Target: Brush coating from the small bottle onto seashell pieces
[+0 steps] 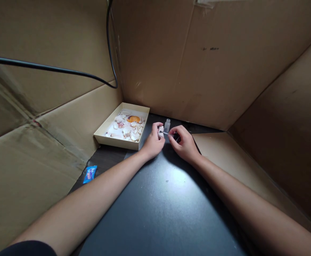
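My left hand (153,142) grips a small whitish seashell (161,132) with reddish-brown speckles, held between thumb and fingers. Facing it, my right hand (183,144) is closed in a pinch. From its fingertips a thin pale stick (165,133) points left, its tip at or very near the shell; whether the two touch I cannot tell. Something dark shows under the right fingers, mostly hidden. Just behind both hands a small clear bottle (167,125) with a narrow neck stands upright, no cap on it.
To the left, a cream shallow box (118,143) holds several shells and an orange piece (133,118). A blue wrapped packet (90,174) lies by my left forearm. Cardboard walls (158,64) enclose the dark grey table (155,213). A black cable (65,70) hangs at upper left.
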`<state>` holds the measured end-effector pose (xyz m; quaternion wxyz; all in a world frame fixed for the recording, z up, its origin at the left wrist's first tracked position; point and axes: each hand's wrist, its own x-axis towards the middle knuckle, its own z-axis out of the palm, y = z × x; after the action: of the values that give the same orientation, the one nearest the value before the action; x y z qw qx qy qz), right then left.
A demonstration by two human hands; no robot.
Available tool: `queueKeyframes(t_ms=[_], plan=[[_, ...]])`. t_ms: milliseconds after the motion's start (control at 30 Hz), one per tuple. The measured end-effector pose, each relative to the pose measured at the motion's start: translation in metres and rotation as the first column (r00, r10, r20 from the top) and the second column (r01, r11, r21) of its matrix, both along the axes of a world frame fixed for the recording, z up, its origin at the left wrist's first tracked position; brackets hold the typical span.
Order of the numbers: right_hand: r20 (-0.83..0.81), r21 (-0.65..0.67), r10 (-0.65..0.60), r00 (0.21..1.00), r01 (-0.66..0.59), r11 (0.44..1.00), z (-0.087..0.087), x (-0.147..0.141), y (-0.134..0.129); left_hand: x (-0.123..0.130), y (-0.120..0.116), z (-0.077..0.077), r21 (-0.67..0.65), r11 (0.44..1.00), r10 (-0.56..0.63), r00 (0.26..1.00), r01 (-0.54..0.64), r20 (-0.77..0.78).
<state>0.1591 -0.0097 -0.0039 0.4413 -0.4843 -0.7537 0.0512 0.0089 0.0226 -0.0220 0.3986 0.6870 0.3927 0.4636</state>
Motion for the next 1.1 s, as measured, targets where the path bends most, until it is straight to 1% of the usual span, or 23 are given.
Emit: queueKeyframes(t_ms=[133, 200, 267, 333, 400, 467, 533, 600, 667, 733, 833, 933, 1100], plan=[[0.002, -0.013, -0.022, 1.0, 0.022, 1.0, -0.0005, 0.0003, 0.0004, -0.0002, 0.0004, -0.0007, -0.007, 1.0, -0.025, 1.0, 0.025, 0.019], [-0.004, -0.005, -0.007, 1.0, 0.007, 1.0, -0.0007, 0.0005, 0.0005, -0.0002, 0.0007, -0.0015, -0.016, 0.999, -0.033, 0.999, 0.034, 0.026], [0.017, -0.024, 0.011, 1.0, -0.01, 1.0, -0.0006, 0.0006, 0.0001, 0.0, 0.001, -0.0021, -0.022, 0.999, -0.035, 0.999, 0.035, 0.028], [0.028, -0.05, -0.007, 1.0, 0.009, 0.999, -0.0003, 0.0003, -0.0006, 0.0001, 0.0011, -0.0023, -0.025, 0.999, -0.033, 0.999, 0.034, 0.034], [0.003, -0.042, -0.032, 0.999, 0.032, 0.999, 0.0004, -0.0001, -0.0014, 0.0002, 0.001, -0.002, -0.028, 0.999, -0.034, 0.999, 0.035, 0.036], [-0.019, -0.022, -0.019, 1.0, 0.018, 1.0, 0.0012, -0.0007, -0.0022, 0.0001, 0.0007, -0.0012, -0.024, 0.999, -0.037, 0.999, 0.037, 0.03], [-0.007, -0.026, 0.005, 1.0, -0.005, 1.0, 0.002, -0.0012, -0.0028, 0.0, 0.0003, -0.0003, -0.016, 0.999, -0.035, 0.999, 0.036, 0.018], [0.003, -0.045, -0.01, 1.0, 0.01, 0.999, 0.0023, -0.0014, -0.003, -0.0001, -0.0001, 0.0005, -0.015, 0.999, -0.034, 0.999, 0.035, 0.007], [-0.02, -0.055, -0.04, 0.999, 0.039, 0.998, 0.0024, -0.0013, -0.003, -0.0003, -0.0005, 0.001, -0.02, 0.999, -0.032, 0.999, 0.032, -0.007], [-0.039, -0.061, -0.039, 0.998, 0.037, 0.997, 0.0022, -0.0013, -0.003, -0.0005, -0.0007, 0.0013, -0.013, 1.0, -0.026, 0.999, 0.025, -0.023], [-0.013, -0.086, -0.03, 0.999, 0.029, 0.996, 0.0015, -0.0016, -0.0032, -0.0007, -0.0007, 0.0014, 0.007, 1.0, -0.02, 0.999, 0.02, -0.04], [-0.013, -0.112, -0.066, 0.998, 0.064, 0.992, 0.0013, -0.0017, -0.0038, -0.001, -0.0004, 0.001, 0.014, 1.0, -0.025, 0.999, 0.026, -0.042], [-0.029, -0.103, -0.036, 0.999, 0.033, 0.994, 0.0017, -0.002, -0.0052, -0.0015, 0.0004, -0.0004, 0.027, 0.999, -0.022, 0.999, 0.023, -0.049]])
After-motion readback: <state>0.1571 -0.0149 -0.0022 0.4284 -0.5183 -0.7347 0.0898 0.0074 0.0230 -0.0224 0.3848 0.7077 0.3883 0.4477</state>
